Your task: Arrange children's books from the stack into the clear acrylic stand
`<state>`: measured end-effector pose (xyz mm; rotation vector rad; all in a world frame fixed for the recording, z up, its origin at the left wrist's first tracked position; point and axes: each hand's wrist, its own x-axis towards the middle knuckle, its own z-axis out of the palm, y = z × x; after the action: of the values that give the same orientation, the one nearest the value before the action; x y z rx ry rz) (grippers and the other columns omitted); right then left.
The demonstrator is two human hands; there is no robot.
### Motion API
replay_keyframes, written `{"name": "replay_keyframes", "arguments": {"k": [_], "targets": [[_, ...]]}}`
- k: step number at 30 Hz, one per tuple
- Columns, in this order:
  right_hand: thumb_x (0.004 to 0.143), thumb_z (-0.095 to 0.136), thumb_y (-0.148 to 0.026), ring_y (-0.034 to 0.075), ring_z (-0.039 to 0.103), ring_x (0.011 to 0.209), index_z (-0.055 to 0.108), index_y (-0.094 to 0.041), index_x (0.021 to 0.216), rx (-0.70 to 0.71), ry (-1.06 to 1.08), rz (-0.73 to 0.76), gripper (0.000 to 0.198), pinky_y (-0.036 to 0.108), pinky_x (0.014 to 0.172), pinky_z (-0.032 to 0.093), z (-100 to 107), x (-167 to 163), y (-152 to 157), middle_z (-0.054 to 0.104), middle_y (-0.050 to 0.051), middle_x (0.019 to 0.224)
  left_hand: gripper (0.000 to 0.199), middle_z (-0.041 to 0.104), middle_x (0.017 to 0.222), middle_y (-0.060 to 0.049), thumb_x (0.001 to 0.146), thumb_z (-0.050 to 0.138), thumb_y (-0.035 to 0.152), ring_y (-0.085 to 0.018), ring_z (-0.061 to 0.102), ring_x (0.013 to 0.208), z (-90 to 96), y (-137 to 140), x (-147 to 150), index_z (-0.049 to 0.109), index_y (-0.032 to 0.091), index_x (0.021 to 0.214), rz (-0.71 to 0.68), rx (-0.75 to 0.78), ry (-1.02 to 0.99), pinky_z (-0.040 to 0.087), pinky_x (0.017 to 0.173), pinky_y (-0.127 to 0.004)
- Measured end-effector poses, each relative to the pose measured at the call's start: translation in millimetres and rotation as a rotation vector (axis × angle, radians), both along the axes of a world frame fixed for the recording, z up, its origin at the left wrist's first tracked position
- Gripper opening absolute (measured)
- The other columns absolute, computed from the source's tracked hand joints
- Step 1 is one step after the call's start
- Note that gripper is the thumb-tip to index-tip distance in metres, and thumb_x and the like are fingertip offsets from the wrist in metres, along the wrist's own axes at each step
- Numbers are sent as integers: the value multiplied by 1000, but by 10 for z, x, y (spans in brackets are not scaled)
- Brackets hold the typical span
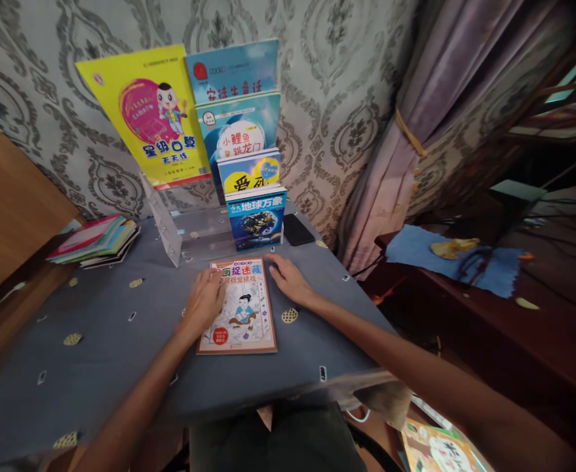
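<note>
A picture book (243,321) with an orange-brown border and a seated cartoon figure lies flat on the grey-blue cloth. Over its upper left edge rests my left hand (204,298), fingers loosely stretched on the cover. My right hand (290,280) lies on the cloth by the book's upper right corner, its fingers extended and holding nothing. Behind the book is a clear stepped display stand (167,226). It holds a blue book with a globe (258,219), a yellow and blue book (248,172), a teal book (241,128), a blue book (233,65) and a large yellow workbook (150,118).
A stack of thin books (96,239) sits at the table's left. A dark phone (297,229) lies right of the stand. Patterned wallpaper (337,78) and a tied curtain (405,131) stand behind. To the right, a blue cloth (455,255) lies on dark furniture; another book (438,449) is below.
</note>
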<state>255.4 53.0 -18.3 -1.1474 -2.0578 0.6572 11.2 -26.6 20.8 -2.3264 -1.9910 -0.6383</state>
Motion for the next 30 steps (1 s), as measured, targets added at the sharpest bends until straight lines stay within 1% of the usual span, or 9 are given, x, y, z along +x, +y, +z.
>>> {"name": "replay_keyframes", "arguments": {"k": [3,5,8,10,12,15,18,22,30], "targets": [[96,40,-19,28,54,128,53,-18,137,-15,-122,-42,43,49,108,42,44,-99,177,61,14,139,36,58,139,-16,101,41,29,-29,52,131,-7,43,290,58,16,131,-92,-33,88,43,109,-46],[96,42,-17,26,57,125,56,-18,134,-25,-125,-56,41,47,106,42,63,-121,232,65,13,133,38,57,141,-17,102,41,30,-29,50,134,-4,73,386,55,15,134,-108,-72,140,42,109,-46],[97,42,-16,23,67,105,57,-18,131,-94,-1,-20,37,40,98,47,69,-84,242,76,9,106,37,62,135,-17,103,41,31,-28,56,128,67,99,389,53,13,133,-81,-144,203,44,106,-43],[97,41,-16,21,69,91,58,-17,130,-141,91,30,37,37,91,49,72,-50,224,77,5,87,38,66,128,-16,104,39,33,-27,63,119,150,103,371,54,13,132,-56,-187,226,47,101,-40],[97,42,-17,20,69,83,60,-17,128,-151,135,61,35,35,87,49,85,-31,204,76,2,77,38,68,122,-16,104,39,37,-27,65,114,223,95,389,57,14,127,-43,-222,257,49,96,-38],[97,42,-17,20,68,80,64,-18,123,-146,142,55,33,34,85,48,118,-33,182,76,1,76,37,66,126,-17,100,48,43,-31,61,121,253,60,495,61,14,119,-52,-219,316,48,98,-42],[98,43,-17,20,68,81,66,-17,121,-145,134,54,33,33,85,47,148,-36,166,76,2,77,38,62,134,-18,96,56,42,-33,55,128,205,15,610,60,14,122,-58,-175,335,45,104,-45],[99,43,-18,20,68,80,66,-17,121,-125,131,69,32,33,84,47,164,-23,149,76,3,78,36,63,132,-17,95,56,41,-33,56,127,149,-23,671,61,14,119,-35,-173,336,45,105,-46],[99,43,-19,20,68,82,66,-18,120,-115,113,72,31,33,85,47,154,-12,156,77,2,79,48,58,140,-22,93,58,46,-36,52,131,101,-65,705,58,10,125,-28,-169,346,42,107,-49]]}}
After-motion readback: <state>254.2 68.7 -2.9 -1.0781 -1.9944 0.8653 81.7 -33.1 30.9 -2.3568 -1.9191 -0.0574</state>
